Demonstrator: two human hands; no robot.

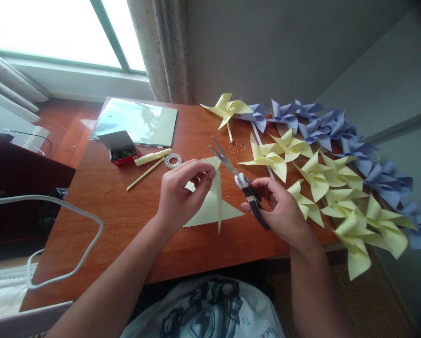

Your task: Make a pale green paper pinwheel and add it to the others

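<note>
At lower centre, the left hand (pixel 180 192) pinches a yellow sheet (pixel 214 209) over the bench (pixel 126 206). Right of it, the right hand (pixel 279 209) grips open scissors (pixel 237 176) beside pinwheels (pixel 337 188).

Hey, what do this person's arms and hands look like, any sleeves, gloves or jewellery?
Both forearms are bare with no sleeves in view. The left hand and right hand wear no gloves, and no rings, watch or bracelets show. Fingers are bare, nails short and unpainted.
</note>
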